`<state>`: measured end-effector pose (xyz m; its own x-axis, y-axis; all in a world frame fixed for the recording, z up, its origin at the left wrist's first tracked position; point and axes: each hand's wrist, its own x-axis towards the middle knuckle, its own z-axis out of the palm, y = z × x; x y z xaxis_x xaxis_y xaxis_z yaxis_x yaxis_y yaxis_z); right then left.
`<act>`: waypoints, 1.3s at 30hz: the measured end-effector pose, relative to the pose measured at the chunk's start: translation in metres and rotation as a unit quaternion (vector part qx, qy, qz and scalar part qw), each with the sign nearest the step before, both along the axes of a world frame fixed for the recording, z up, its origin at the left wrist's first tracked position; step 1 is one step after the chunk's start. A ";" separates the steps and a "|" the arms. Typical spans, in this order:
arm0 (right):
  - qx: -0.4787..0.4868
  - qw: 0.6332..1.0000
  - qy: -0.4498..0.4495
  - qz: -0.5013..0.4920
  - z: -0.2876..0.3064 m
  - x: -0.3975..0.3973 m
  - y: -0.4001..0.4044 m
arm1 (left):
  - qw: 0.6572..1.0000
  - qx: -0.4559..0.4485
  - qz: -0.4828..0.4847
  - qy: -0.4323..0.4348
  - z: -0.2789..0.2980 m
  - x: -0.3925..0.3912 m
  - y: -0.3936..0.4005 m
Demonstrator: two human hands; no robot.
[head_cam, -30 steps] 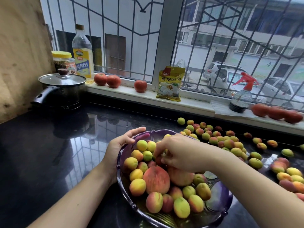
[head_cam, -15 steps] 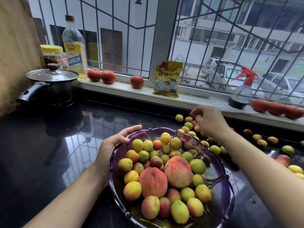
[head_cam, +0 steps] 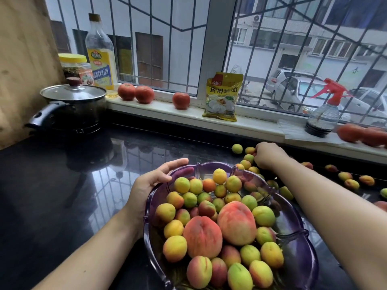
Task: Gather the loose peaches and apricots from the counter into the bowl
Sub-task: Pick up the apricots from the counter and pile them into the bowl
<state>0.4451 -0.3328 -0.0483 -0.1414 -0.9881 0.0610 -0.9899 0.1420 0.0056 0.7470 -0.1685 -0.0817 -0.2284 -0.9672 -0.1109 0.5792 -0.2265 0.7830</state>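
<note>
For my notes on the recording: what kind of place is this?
Most likely a home kitchen: a lidded pot on a black counter, a cooking-wine bottle and tomatoes on the windowsill, with a barred window facing a street.

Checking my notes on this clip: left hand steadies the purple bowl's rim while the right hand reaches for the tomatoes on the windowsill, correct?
Not quite. In the head view the right hand is down among the loose apricots on the counter, not the tomatoes. The left hand does steady the purple bowl.
</note>
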 end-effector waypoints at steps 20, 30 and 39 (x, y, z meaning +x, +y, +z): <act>0.026 0.883 -0.371 0.287 0.055 0.060 0.186 | 0.999 0.007 0.032 -0.011 0.006 -0.003 0.009; -0.049 0.936 -0.201 0.285 0.026 0.081 0.178 | 0.999 0.014 0.039 -0.011 0.006 -0.002 0.012; -0.045 0.937 -0.147 0.315 0.026 0.082 0.181 | 0.999 0.011 0.043 -0.006 0.004 -0.001 0.010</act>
<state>0.5271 -0.1519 -0.0223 0.4438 -0.8738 0.1988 -0.8346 -0.4838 -0.2635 0.7457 -0.1583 -0.0780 -0.1422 -0.9806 -0.1352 0.5876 -0.1936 0.7857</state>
